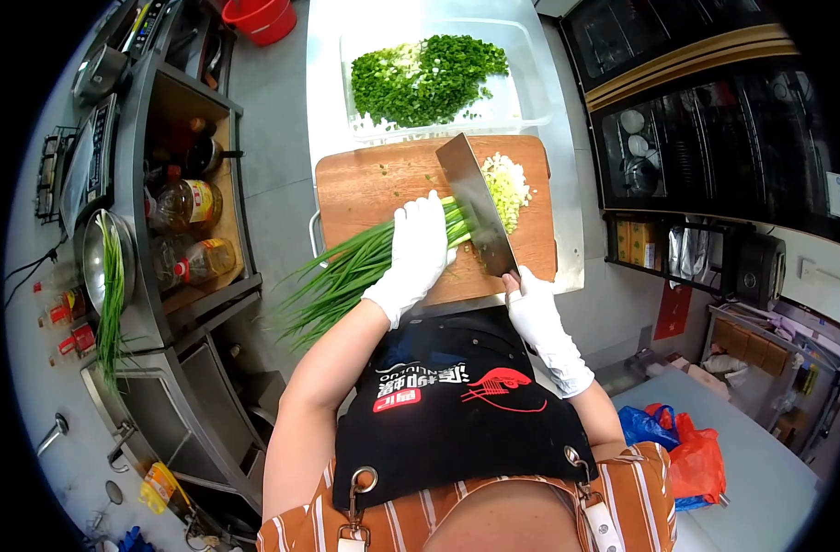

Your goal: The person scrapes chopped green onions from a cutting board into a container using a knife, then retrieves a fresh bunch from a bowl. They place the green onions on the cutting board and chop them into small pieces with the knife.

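My left hand, in a white glove, presses a bunch of green onions down on the wooden cutting board. The long green leaves hang past the board's left edge. In my right hand, also gloved, is the handle of a wide cleaver. Its blade stands across the pale ends of the bunch, right of my left fingers. Chopped pale pieces lie against the blade's right side. Beyond the board, a clear plastic tray holds a pile of chopped green onion.
At the left, a metal bowl holds more green onions, beside a shelf of oil bottles. A red bucket stands on the floor at the top left. Plastic bags lie on a surface at the lower right.
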Demonstrator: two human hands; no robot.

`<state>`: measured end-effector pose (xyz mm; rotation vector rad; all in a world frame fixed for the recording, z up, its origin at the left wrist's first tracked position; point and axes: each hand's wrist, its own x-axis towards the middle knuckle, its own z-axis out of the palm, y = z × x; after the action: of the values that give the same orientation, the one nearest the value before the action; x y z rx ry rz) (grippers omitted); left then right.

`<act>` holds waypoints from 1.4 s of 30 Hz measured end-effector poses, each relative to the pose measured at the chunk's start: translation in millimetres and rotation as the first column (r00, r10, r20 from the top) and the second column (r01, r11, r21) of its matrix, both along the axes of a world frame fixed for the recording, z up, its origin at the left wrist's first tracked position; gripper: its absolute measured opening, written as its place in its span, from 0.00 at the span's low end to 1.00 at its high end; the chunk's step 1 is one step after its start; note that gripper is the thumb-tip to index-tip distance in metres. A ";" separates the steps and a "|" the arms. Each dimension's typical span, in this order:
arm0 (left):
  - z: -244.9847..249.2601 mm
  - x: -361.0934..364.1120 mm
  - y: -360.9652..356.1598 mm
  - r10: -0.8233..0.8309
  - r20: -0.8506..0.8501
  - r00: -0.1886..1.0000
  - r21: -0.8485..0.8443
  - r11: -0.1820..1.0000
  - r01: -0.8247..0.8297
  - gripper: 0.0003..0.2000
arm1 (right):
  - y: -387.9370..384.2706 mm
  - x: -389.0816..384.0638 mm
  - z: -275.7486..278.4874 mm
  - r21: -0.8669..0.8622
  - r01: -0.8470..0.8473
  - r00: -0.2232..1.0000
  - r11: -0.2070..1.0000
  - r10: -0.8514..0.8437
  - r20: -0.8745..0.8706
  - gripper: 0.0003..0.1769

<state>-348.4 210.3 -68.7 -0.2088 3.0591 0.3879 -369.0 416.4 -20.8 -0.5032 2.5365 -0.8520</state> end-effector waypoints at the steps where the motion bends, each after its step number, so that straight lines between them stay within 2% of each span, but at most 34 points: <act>1: 1.2 -0.5 0.3 0.000 0.014 1.000 -0.016 1.000 0.000 0.46 | -0.3 0.6 -1.9 -0.014 0.002 1.000 1.000 -0.003 -0.024 0.11; 4: 1.0 -0.1 0.6 0.000 0.029 1.000 -0.035 0.999 0.001 0.45 | -0.1 2.2 0.1 0.040 -0.023 0.999 0.999 0.024 -0.028 0.11; 8: -1.8 -0.6 1.4 0.003 0.015 1.000 -0.038 0.999 -0.002 0.45 | 5.4 4.3 -6.3 0.026 -0.050 0.996 0.998 0.052 -0.066 0.11; 13: -2.0 -1.2 3.2 0.000 0.040 0.999 -0.066 0.998 0.002 0.45 | -22.0 -6.4 -4.0 0.076 -0.034 0.998 0.997 0.037 -0.043 0.11; 25: -2.2 -2.4 2.3 0.009 0.052 0.999 -0.066 0.998 -0.006 0.45 | -1.3 1.1 -7.3 0.096 -0.050 0.999 0.994 0.047 0.026 0.12; 28: -4.6 -1.8 4.3 0.019 0.069 0.997 -0.059 0.998 -0.015 0.44 | 3.7 7.4 -16.9 0.014 -0.034 0.999 0.999 0.034 -0.012 0.12; 29: -5.1 -1.4 4.4 0.019 0.055 0.998 -0.072 0.997 -0.015 0.44 | -4.3 3.4 -15.6 0.087 -0.031 0.998 0.996 0.026 0.053 0.11; 33: -3.6 -3.8 4.4 0.031 0.080 0.996 -0.046 0.999 -0.028 0.45 | -32.2 -7.4 -25.5 0.175 -0.024 1.000 0.984 0.024 0.004 0.12; 34: -2.9 -3.0 4.0 0.028 0.079 0.996 -0.048 0.999 -0.025 0.45 | -29.1 -7.2 -30.9 0.173 -0.021 1.000 0.985 0.021 0.003 0.12; 36: -1.5 -2.9 4.3 0.021 0.062 0.998 -0.070 0.997 -0.016 0.45 | -19.5 -11.7 -38.2 -0.068 0.089 0.994 0.994 -0.084 0.067 0.14; 40: 0.1 -0.9 2.6 0.020 0.090 0.996 -0.050 0.999 -0.015 0.45 | -5.4 -10.4 -33.6 -0.098 0.111 0.986 0.989 -0.098 0.135 0.13; 42: -1.8 -0.3 3.6 0.019 0.041 0.999 -0.040 0.999 -0.017 0.45 | -2.0 -7.5 -16.5 0.006 0.148 0.973 0.989 -0.146 0.179 0.12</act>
<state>-348.7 214.0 -70.5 -0.2429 3.0281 0.3196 -376.5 414.4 -37.3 -0.2304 2.4278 -0.9155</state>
